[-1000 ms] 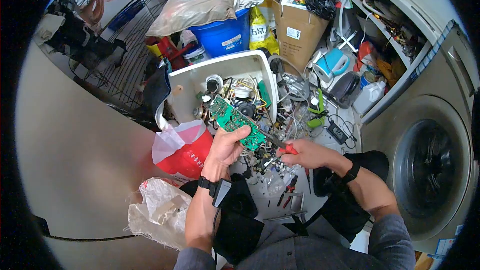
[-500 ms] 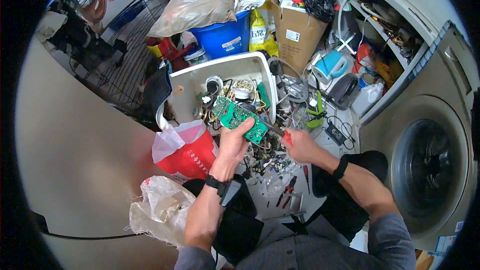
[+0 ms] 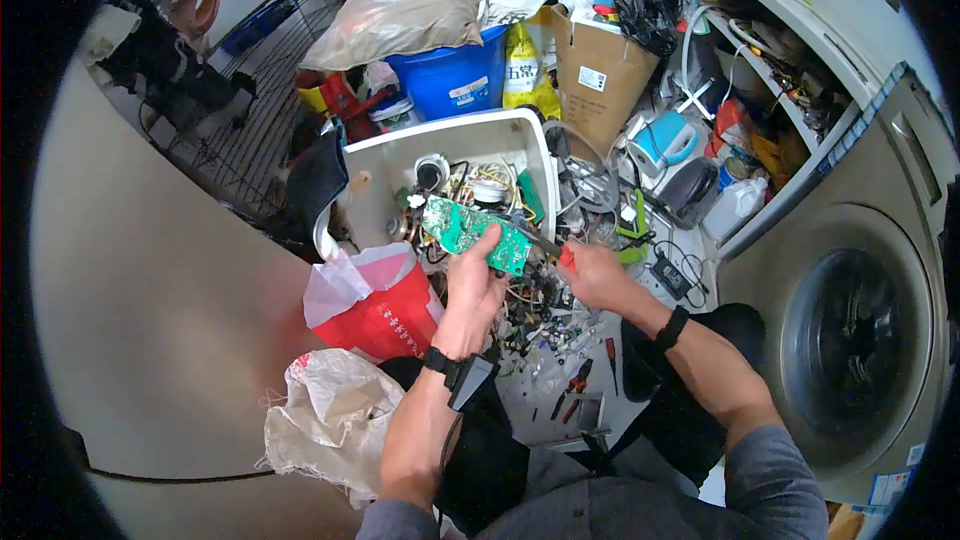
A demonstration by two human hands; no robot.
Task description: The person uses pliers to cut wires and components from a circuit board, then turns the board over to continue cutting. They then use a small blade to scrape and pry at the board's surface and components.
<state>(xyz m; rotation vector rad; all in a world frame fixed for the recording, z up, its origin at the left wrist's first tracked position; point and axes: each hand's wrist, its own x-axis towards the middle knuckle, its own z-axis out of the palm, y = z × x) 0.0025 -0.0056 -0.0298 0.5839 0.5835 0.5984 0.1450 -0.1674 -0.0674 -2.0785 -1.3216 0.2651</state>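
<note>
Held up over the parts-filled white bin (image 3: 450,137) is a green circuit board (image 3: 462,227), its face dotted with solder. My left hand (image 3: 474,288) is closed on the board's lower edge, thumb across its face. My right hand (image 3: 600,277) grips a red-handled tool (image 3: 567,259). The tool's grey metal end reaches to the board's upper right edge. My fingers cover most of the handle, so its exact kind cannot be made out. Below the hands lies a heap of small electronic parts (image 3: 535,325).
A red bag (image 3: 375,315) and a whitish woven sack (image 3: 330,420) stand to the left. Red-handled pliers (image 3: 575,385) and a screwdriver (image 3: 612,365) lie on the floor. A black power adapter (image 3: 671,276) is at the right, before the washing machine (image 3: 850,340).
The board has turned slightly and its right end sits a little higher. My right hand and the tool have shifted slightly left. The camera view has moved a little.
</note>
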